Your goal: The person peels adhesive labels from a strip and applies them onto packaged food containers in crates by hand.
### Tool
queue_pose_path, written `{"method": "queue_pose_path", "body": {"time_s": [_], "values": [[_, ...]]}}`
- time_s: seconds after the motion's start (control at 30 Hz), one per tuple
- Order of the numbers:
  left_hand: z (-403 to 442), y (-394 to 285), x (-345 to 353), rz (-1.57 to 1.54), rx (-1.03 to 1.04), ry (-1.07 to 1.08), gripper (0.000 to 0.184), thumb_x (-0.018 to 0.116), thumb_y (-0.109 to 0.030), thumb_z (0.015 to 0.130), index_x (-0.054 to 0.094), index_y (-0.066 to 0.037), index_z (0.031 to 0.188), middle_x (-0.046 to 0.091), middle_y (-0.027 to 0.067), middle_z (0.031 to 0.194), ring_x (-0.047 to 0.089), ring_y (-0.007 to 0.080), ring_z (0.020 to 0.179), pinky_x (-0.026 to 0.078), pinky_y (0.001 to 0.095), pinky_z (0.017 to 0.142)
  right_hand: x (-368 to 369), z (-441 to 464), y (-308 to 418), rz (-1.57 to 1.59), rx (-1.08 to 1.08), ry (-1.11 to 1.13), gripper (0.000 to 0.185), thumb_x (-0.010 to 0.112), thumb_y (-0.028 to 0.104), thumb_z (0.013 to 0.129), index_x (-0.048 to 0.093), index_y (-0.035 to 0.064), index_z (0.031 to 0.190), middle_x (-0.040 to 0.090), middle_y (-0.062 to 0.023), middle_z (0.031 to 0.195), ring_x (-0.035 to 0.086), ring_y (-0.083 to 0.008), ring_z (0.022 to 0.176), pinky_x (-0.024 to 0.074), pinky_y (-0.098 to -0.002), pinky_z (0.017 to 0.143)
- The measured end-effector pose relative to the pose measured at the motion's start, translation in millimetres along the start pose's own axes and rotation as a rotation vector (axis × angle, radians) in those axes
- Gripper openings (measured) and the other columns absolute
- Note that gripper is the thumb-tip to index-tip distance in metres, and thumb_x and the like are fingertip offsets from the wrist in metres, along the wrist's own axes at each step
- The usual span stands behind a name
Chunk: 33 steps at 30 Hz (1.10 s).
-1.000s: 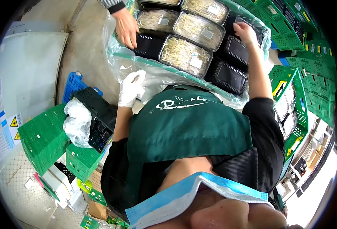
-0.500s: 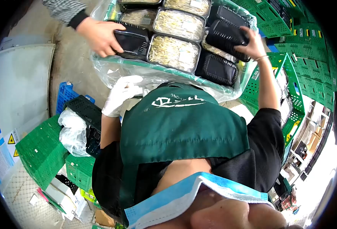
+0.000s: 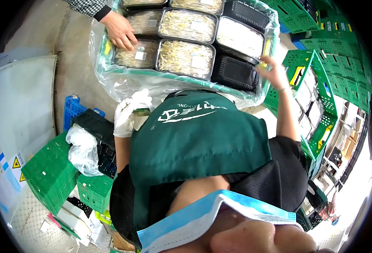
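My right hand [image 3: 275,74] is bare, slightly blurred, with its fingers apart at the right rim of a lined green crate [image 3: 169,76]. Close to its fingertips is a clear-topped tray of pale sprouts [image 3: 240,39], lying face up. Below that tray is an overturned black tray [image 3: 235,72]. My left hand [image 3: 129,110], in a white glove, is beside my apron, outside the crate's near edge. Its fingers are bent together; what they hold, if anything, is hidden. Another person's hand [image 3: 119,30] touches a labelled tray of sprouts [image 3: 136,54] at the crate's left.
More sprout trays [image 3: 187,25] fill the crate. To my right stands a green crate [image 3: 299,80] with packed trays, with stacked green crates [image 3: 337,55] behind. On my left are a black crate [image 3: 94,124], a plastic bag [image 3: 84,147] and green crates [image 3: 51,173].
The black tray in my right hand is now face up in the crate, and that hand has let go. The other person's tray is also turned face up. My gloved hand has shifted slightly left.
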<state>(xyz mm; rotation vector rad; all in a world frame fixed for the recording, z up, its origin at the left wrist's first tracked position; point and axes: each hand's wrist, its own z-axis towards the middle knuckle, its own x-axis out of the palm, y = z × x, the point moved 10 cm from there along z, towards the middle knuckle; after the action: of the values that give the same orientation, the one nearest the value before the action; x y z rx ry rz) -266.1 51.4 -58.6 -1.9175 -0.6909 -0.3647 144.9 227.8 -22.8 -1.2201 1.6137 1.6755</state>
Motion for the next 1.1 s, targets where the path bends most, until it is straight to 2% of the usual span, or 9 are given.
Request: {"method": "queue_pose_path", "body": {"time_s": [0.1, 0.2, 0.37, 0.5, 0.63, 0.8, 0.93, 1.0, 1.1], "values": [[14.4, 20.8, -36.0, 0.106, 0.011, -0.044, 0.016, 0.045, 0.000, 0.080, 0.051, 0.005, 0.094, 0.055, 0.0165, 0.098, 0.056, 0.0242, 0.087, 0.046, 0.0355, 0.078, 63.3, -30.9, 14.1, -0.358, -0.163, 0.222, 0.084, 0.071, 0.025, 0.049, 0.032, 0.0120, 0.123, 0.037, -0.0136, 0.120, 0.035, -0.0297, 0.111, 0.0292, -0.0367, 0.094], [25.4, 22.9, -28.1, 0.204, 0.005, -0.049, 0.017, 0.044, -0.002, 0.081, 0.051, 0.005, 0.095, 0.055, 0.0161, 0.097, 0.056, 0.0238, 0.085, 0.046, 0.0345, 0.077, 69.1, -20.2, 15.6, -0.325, -0.182, 0.235, 0.087, 0.069, 0.024, 0.047, 0.030, 0.0116, 0.124, 0.041, -0.0146, 0.112, 0.041, -0.0307, 0.103, 0.0312, -0.0371, 0.090], [21.7, -2.2, 5.1, 0.259, 0.026, -0.076, 0.018, 0.043, -0.005, 0.083, 0.051, 0.005, 0.094, 0.057, 0.0155, 0.091, 0.057, 0.0226, 0.080, 0.047, 0.0317, 0.073, 12.7, -8.4, 27.9, 0.030, -0.149, 0.199, 0.075, 0.067, 0.016, 0.048, 0.040, 0.0040, 0.116, 0.047, -0.0152, 0.106, 0.046, -0.0251, 0.099, 0.0357, -0.0323, 0.087], [22.8, -4.2, 5.0, 0.322, 0.039, -0.076, 0.021, 0.041, -0.008, 0.084, 0.052, 0.006, 0.094, 0.058, 0.0157, 0.086, 0.058, 0.0229, 0.077, 0.047, 0.0313, 0.071, 46.7, -4.1, -15.8, 0.721, 0.161, 0.650, 0.063, 0.063, 0.027, 0.060, 0.046, -0.0029, 0.113, 0.050, -0.0118, 0.106, 0.046, -0.0202, 0.098, 0.0332, -0.0277, 0.087], [20.8, -0.9, 2.7, 0.387, 0.044, 0.001, 0.023, 0.041, -0.009, 0.082, 0.052, 0.007, 0.094, 0.059, 0.0157, 0.086, 0.058, 0.0229, 0.076, 0.047, 0.0305, 0.069, 44.2, 29.5, -88.1, 0.209, 0.455, 0.347, 0.032, 0.054, 0.028, 0.075, 0.061, -0.0026, 0.079, 0.056, -0.0043, 0.066, 0.049, -0.0117, 0.062, 0.0396, -0.0236, 0.059], [7.7, -6.4, -13.8, 0.323, 0.064, -0.064, 0.027, 0.043, -0.013, 0.081, 0.052, 0.008, 0.095, 0.059, 0.0156, 0.088, 0.058, 0.0219, 0.076, 0.047, 0.0296, 0.068, -4.3, -9.9, 23.9, -0.339, -0.171, -0.305, 0.028, 0.060, 0.026, 0.072, 0.059, 0.0039, 0.090, 0.058, -0.0128, 0.091, 0.053, -0.0270, 0.092, 0.0399, -0.0341, 0.081], [16.4, -6.6, 1.0, 0.309, 0.097, 0.008, 0.030, 0.045, -0.014, 0.081, 0.050, 0.007, 0.102, 0.058, 0.0154, 0.094, 0.057, 0.0201, 0.079, 0.046, 0.0287, 0.070, 73.5, -18.1, 17.8, -0.226, -0.209, 0.045, 0.042, 0.060, 0.030, 0.071, 0.052, 0.0048, 0.104, 0.045, -0.0151, 0.116, 0.044, -0.0295, 0.105, 0.0347, -0.0368, 0.088], [19.8, 0.5, 7.7, 0.247, 0.036, -0.001, 0.032, 0.047, -0.016, 0.080, 0.049, 0.007, 0.103, 0.058, 0.0141, 0.095, 0.056, 0.0187, 0.081, 0.045, 0.0280, 0.071, 64.0, -7.4, 25.9, -0.299, -0.031, 0.189, 0.039, 0.060, 0.028, 0.072, 0.054, 0.0028, 0.101, 0.054, -0.0154, 0.103, 0.052, -0.0275, 0.097, 0.0404, -0.0351, 0.082], [24.2, -18.3, 55.3, 0.722, 0.298, 0.179, 0.026, 0.047, -0.018, 0.080, 0.058, 0.003, 0.090, 0.060, 0.0103, 0.086, 0.055, 0.0155, 0.076, 0.044, 0.0258, 0.068, 39.4, -7.0, 135.1, 0.149, -0.298, 0.072, 0.036, 0.065, 0.019, 0.068, 0.055, 0.0027, 0.099, 0.058, -0.0123, 0.093, 0.056, -0.0241, 0.086, 0.0429, -0.0317, 0.078]]}}
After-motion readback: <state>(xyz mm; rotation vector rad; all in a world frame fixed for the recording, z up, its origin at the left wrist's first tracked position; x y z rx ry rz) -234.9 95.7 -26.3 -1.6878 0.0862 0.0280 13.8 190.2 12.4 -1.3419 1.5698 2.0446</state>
